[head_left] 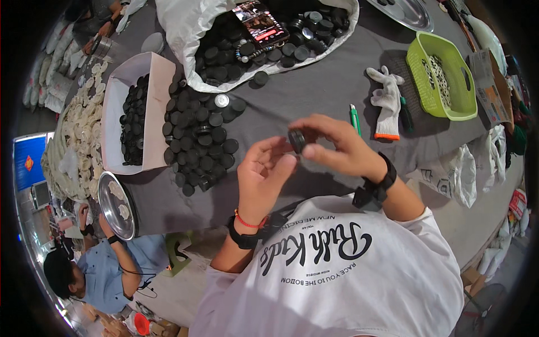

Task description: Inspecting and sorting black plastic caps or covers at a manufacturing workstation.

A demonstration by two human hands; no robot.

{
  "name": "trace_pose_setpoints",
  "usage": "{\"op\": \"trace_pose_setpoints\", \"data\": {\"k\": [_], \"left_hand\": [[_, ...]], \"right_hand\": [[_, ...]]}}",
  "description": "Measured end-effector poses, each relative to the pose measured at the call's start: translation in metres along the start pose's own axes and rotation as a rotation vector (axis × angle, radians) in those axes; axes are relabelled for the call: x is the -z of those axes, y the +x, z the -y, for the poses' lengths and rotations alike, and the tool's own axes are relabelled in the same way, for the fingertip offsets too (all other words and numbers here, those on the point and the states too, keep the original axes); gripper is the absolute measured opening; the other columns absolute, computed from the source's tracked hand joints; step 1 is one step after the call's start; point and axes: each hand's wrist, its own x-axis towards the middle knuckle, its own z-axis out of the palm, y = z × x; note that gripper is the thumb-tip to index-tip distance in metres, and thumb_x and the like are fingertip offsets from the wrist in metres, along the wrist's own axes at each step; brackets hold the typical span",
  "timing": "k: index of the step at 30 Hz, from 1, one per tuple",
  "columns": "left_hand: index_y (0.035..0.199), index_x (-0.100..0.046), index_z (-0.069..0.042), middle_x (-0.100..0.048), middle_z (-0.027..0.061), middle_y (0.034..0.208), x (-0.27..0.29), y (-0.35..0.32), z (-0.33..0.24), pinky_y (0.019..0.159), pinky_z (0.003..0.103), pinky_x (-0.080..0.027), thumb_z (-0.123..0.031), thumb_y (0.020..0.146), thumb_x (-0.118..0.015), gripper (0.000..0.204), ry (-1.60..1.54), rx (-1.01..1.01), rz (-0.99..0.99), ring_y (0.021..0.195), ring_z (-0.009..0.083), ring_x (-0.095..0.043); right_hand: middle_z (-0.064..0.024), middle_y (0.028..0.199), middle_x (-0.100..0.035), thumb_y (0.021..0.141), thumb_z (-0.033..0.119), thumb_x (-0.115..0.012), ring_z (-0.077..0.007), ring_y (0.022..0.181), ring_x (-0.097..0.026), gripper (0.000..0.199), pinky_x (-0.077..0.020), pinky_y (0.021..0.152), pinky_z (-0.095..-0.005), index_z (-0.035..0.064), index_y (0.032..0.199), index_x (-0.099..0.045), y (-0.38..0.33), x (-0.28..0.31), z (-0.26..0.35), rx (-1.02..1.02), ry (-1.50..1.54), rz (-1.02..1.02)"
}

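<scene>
A round black cap [296, 140] is pinched between the thumb and fingers of my right hand [339, 147], held just above the grey cloth. Beside it, my left hand [264, 177] has its fingers apart and half curled, with nothing visible in it; its thumb points toward the cap. I cannot tell whether the left fingertips touch the cap. Left of my hands lies a loose heap of similar black caps [199, 143], with one silver-faced piece [222, 100] at its far edge. A white sack [193, 73] full of black caps lies open beyond the hands.
A white box [155, 112] of small black parts and a metal tray [104, 196] stand left, near pale pieces [84, 129] and a co-worker [106, 269]. A phone [261, 23] rests on the sack's caps. Right are a green cutter [355, 119], a glove [387, 104] and a green basket [418, 67].
</scene>
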Motion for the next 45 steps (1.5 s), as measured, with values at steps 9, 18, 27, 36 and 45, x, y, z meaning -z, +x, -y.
{"op": "trace_pose_setpoints", "data": {"k": [9,18,27,36,45], "left_hand": [[0.115,-0.053,0.006,-0.065,0.0142,0.105,-0.019,-0.009,-0.013,0.084,0.027,-0.051,0.000,0.080,-0.070,0.038,0.166,0.050,0.109,0.095,0.0162,-0.063],[0.114,-0.055,0.007,-0.065,0.0166,0.107,-0.021,-0.015,-0.018,0.089,0.030,-0.050,0.000,0.079,-0.071,0.039,0.247,0.027,0.031,0.098,0.0184,-0.064],[0.116,-0.054,0.007,-0.064,0.0163,0.109,-0.015,-0.012,-0.013,0.089,0.030,-0.050,0.000,0.082,-0.068,0.038,0.085,0.092,0.150,0.099,0.0177,-0.062],[0.111,-0.050,0.004,-0.063,0.0132,0.108,-0.021,-0.012,-0.007,0.083,0.025,-0.050,0.003,0.083,-0.066,0.032,-0.024,-0.016,0.061,0.098,0.0144,-0.061],[0.111,-0.054,0.006,-0.064,0.0138,0.107,-0.013,-0.015,-0.016,0.084,0.025,-0.050,0.003,0.082,-0.067,0.032,0.103,-0.017,-0.042,0.098,0.0147,-0.062]], "right_hand": [[-0.0100,0.112,-0.057,0.084,0.014,-0.066,-0.0174,0.089,-0.054,0.051,-0.0449,0.078,-0.0297,0.0025,0.130,-0.049,-0.039,0.002,0.012,0.092,-0.078,-0.057],[-0.0121,0.120,-0.052,0.078,-0.003,-0.057,-0.0184,0.092,-0.055,0.060,-0.0469,0.072,-0.0287,0.0047,0.136,-0.041,-0.044,-0.006,-0.001,0.052,-0.111,-0.146],[-0.0163,0.117,-0.055,0.075,0.005,-0.067,-0.0241,0.095,-0.057,0.040,-0.0458,0.077,-0.0338,0.0005,0.114,-0.058,-0.038,-0.005,0.008,0.286,-0.232,-0.163],[-0.0141,0.094,-0.059,0.067,0.014,-0.078,-0.0282,0.085,-0.059,0.035,-0.0469,0.070,-0.0340,0.0027,0.093,-0.059,-0.033,-0.018,-0.006,0.499,-0.599,-0.329],[-0.0099,0.120,-0.052,0.080,0.004,-0.061,-0.0177,0.095,-0.056,0.050,-0.0443,0.076,-0.0299,0.0041,0.128,-0.046,-0.032,-0.012,-0.003,0.004,-0.131,-0.220]]}}
